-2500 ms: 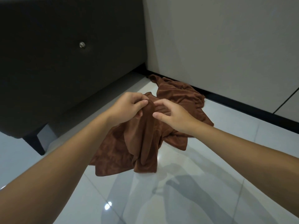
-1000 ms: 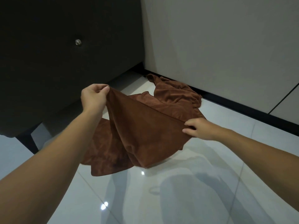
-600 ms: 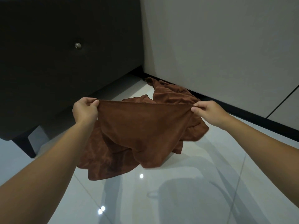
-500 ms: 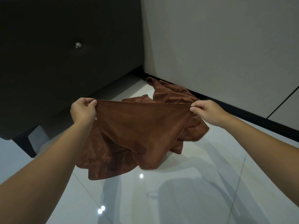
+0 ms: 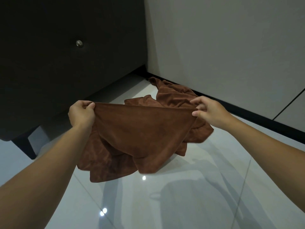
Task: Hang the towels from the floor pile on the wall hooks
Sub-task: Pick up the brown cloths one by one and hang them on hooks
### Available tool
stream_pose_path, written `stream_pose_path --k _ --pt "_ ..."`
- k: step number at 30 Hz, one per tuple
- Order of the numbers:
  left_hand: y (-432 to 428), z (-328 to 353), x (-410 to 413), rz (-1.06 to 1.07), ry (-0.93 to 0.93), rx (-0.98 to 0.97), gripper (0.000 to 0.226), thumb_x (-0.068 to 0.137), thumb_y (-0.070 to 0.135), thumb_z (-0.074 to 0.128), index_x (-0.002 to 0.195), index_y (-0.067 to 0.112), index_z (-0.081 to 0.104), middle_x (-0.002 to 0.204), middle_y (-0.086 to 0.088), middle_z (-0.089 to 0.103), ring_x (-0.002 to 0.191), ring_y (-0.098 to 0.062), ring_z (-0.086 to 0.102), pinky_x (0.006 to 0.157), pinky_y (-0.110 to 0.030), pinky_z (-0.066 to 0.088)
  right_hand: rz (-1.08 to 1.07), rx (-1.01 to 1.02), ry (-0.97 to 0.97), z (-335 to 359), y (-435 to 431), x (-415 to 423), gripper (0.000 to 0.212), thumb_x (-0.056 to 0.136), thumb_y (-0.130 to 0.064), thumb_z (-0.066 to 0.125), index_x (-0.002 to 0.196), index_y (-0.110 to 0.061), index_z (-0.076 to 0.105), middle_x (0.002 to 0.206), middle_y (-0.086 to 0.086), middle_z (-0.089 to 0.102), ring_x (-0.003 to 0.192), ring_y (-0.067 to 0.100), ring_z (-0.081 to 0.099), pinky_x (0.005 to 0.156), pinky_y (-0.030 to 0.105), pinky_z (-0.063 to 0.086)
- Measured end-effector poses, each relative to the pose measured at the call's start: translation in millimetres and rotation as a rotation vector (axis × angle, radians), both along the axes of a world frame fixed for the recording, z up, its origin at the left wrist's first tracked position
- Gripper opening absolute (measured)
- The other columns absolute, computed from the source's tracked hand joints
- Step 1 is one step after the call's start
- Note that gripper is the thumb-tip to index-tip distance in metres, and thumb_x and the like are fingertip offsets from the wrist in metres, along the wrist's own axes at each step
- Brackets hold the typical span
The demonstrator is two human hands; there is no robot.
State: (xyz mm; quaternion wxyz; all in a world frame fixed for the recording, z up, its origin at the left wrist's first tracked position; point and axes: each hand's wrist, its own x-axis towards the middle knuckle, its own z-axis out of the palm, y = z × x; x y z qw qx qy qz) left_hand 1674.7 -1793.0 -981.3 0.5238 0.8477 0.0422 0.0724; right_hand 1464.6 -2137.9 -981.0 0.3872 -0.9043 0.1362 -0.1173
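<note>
One head-worn camera looks forward and down, close over the towel (image 5: 140, 129), toward the floor (image 5: 181, 204).

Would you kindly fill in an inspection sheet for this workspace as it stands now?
Surface: glossy white tiled floor, with light reflections.
Job's things: brown cloth towel held up, top edge stretched taut; crumpled brown towel pile on the floor behind it; hooks not in view.
Clutter: nothing seen.
Grippers: left hand grips one top corner; right hand pinches the other.
Cables: nothing seen.
Surroundings: dark cabinet with round metal knob; pale wall; black skirting.
</note>
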Motion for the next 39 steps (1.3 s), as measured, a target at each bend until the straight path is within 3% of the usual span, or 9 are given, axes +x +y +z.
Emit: stream_pose_path --k 4,12,15,18,21,24,30,34,39 --pt "-2 -2 -1 0.002 -0.008 0.069 0.005 0.096 0.023 0.058 0.096 0.025 0.063 0.099 0.000 0.065 0.098 -0.020 0.062 0.094 -0.041 0.051 -0.031 -0.039 0.014 0 4 0 0.014 0.090 -0.014 0.066 0.091 -0.028 0.066 0.090 -0.023 0.062 0.088 -0.003 0.059 0.073 0.008 0.039" --pt "-3 -9 -14 -0.079 0.081 0.512 0.021 0.097 0.016 0.052 0.115 0.024 0.058 0.125 -0.014 0.051 0.113 -0.036 0.048 0.100 -0.048 0.043 -0.014 0.070 -0.150 9 33 10 0.017 0.091 -0.010 0.063 0.086 -0.026 0.061 0.087 -0.017 0.063 0.078 -0.015 0.057 0.070 0.001 0.039" --pt "-42 7 -44 -0.475 -0.153 0.380 0.029 0.095 0.012 0.054 0.122 0.020 0.059 0.122 -0.001 0.057 0.117 -0.020 0.054 0.101 -0.028 0.042 0.079 0.172 -0.164 12 59 21 0.012 0.093 -0.012 0.061 0.091 -0.023 0.065 0.092 -0.009 0.067 0.088 -0.002 0.063 0.080 0.014 0.047" --pt "-85 35 -84 -0.931 -0.080 0.161 0.014 0.096 0.029 0.058 0.106 0.027 0.067 0.106 0.016 0.066 0.097 0.005 0.061 0.086 -0.009 0.044 0.144 0.227 -0.167 16 80 31 0.015 0.095 -0.014 0.057 0.093 -0.026 0.064 0.094 -0.008 0.067 0.092 0.006 0.063 0.083 0.019 0.049" --pt "-101 39 -93 -1.068 0.043 0.128 0.021 0.091 0.034 0.066 0.096 0.015 0.072 0.084 0.014 0.067 0.074 0.005 0.062 0.066 -0.008 0.046 0.120 0.360 -0.207 16 92 34 0.009 0.092 -0.013 0.062 0.095 -0.021 0.064 0.086 -0.006 0.066 0.081 0.005 0.063 0.076 0.018 0.050" --pt "-101 35 -89 -1.051 0.072 0.056 0.022 0.089 0.029 0.069 0.076 0.012 0.063 0.067 0.005 0.057 0.061 -0.004 0.051 0.057 -0.017 0.041 0.025 0.504 -0.231 13 95 31 0.012 0.091 -0.016 0.064 0.103 -0.014 0.062 0.079 -0.003 0.067 0.076 0.006 0.064 0.073 0.020 0.050" --pt "-108 39 -91 -0.869 -0.017 -0.056 0.019 0.095 0.027 0.061 0.077 0.022 0.056 0.074 0.002 0.063 0.067 -0.010 0.058 0.065 -0.029 0.047 0.174 0.825 -0.108 0 103 21 0.033 0.095 -0.021 0.058 0.125 -0.012 0.053 0.112 0.003 0.069 0.108 0.017 0.065 0.094 0.032 0.053" --pt "-107 54 -84 -0.708 -0.060 -0.096 0.017 0.095 0.025 0.060 0.083 0.014 0.058 0.073 -0.001 0.062 0.067 -0.012 0.058 0.064 -0.028 0.048 0.233 0.636 -0.022 -9 103 18 0.054 0.085 -0.026 0.071 0.134 -0.017 0.051 0.126 -0.004 0.064 0.115 0.011 0.061 0.101 0.038 0.049" --pt "-92 72 -61 -0.471 -0.077 -0.221 0.016 0.096 0.026 0.059 0.084 0.016 0.059 0.077 0.000 0.061 0.071 -0.012 0.059 0.067 -0.029 0.050 0.234 0.603 0.028 -7 88 12 0.034 0.089 -0.024 0.068 0.121 -0.018 0.062 0.116 -0.006 0.069 0.107 0.011 0.065 0.095 0.032 0.052"
